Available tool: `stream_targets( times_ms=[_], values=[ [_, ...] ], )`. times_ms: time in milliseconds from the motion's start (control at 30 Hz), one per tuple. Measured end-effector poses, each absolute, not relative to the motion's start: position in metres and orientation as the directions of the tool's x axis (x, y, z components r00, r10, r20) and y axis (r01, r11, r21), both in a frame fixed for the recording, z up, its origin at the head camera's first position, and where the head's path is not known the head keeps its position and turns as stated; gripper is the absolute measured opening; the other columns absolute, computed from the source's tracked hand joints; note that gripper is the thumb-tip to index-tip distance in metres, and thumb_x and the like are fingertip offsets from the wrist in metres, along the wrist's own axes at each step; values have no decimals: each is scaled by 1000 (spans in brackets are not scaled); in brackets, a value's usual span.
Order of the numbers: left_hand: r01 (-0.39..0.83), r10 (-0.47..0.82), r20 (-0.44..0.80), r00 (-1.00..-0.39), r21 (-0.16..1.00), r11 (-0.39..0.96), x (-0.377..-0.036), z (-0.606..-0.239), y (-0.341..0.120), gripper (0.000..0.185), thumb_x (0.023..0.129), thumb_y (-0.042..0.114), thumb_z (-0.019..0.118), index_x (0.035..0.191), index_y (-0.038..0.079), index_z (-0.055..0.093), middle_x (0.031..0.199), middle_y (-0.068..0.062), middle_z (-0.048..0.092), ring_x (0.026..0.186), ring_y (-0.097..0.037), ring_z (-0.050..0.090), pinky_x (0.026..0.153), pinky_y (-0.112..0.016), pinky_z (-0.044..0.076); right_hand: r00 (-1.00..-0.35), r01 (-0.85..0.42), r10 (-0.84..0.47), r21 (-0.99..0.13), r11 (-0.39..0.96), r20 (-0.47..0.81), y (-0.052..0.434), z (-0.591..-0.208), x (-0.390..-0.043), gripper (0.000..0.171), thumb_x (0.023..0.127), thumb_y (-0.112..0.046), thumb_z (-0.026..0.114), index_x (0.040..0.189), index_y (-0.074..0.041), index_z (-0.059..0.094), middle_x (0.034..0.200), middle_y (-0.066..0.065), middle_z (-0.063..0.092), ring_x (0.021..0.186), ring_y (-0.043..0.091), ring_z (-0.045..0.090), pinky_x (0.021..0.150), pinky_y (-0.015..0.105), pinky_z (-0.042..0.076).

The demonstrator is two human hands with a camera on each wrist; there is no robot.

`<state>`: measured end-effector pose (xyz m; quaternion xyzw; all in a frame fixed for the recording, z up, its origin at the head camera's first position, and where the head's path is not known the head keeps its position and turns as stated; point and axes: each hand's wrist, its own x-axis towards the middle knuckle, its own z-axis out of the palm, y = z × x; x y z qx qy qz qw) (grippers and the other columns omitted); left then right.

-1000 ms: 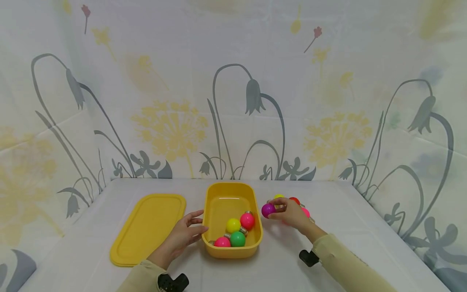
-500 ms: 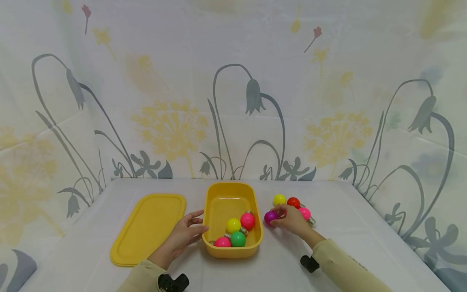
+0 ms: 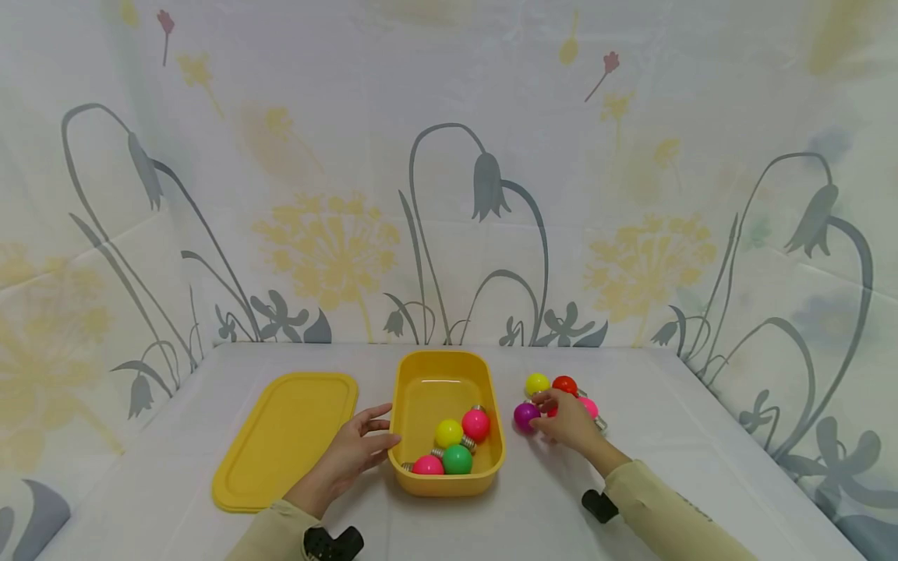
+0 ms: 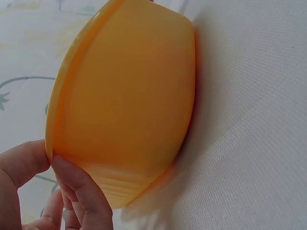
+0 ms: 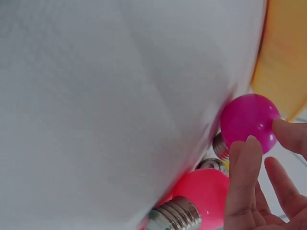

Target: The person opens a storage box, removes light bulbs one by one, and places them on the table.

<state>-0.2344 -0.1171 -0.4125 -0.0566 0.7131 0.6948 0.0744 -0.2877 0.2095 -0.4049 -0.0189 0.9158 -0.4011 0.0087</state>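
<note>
In the head view my left hand [image 3: 352, 448] holds the near-left rim of an open yellow plastic box [image 3: 417, 389], fingertips also seen at that rim in the left wrist view. Inside lie a yellow bulb [image 3: 449, 433], a green bulb [image 3: 457, 460] and two pink bulbs [image 3: 475, 425]. Right of the box my right hand [image 3: 568, 423] is at a purple light bulb [image 3: 526, 418] on the table. Its thumb and a finger touch or nearly touch the bulb, spread loosely, in the right wrist view. A pink bulb [image 5: 206, 194] lies beside it.
Behind and around the right hand sit a yellow bulb [image 3: 537, 383], a red bulb [image 3: 564, 386] and a pink bulb [image 3: 589, 407]. A yellow lid [image 3: 288, 440] lies flat left of the box. A patterned cloth [image 3: 449, 249] hangs behind the white table.
My right hand has lowered the purple bulb to the table and shifted slightly right, its fingers loosening. The left hand and the box have stayed in place.
</note>
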Motion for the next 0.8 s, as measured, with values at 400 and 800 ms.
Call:
stream_targets(
  times_ms=[400, 800],
  values=[
    [-181, 27, -181, -983, 983, 22, -233, -411, -117, 54, 84, 2, 66, 134, 3, 46, 110, -16, 49, 83, -22, 55, 76, -30, 52, -989, -146, -89, -662, 735, 119, 208, -381, -293, 26, 77, -9, 71, 101, -2, 62, 89, 7, 60, 82, 23, 52, 67, 31, 48],
    [-177, 37, -177, -983, 984, 13, -232, -410, -117, 54, 84, 2, 65, 134, 3, 46, 111, -17, 49, 82, -21, 55, 76, -31, 52, -991, -131, -114, -734, 666, 74, 190, -363, -301, 29, 79, -11, 72, 106, -5, 62, 100, 14, 58, 71, 21, 58, 63, 30, 55]
  ],
)
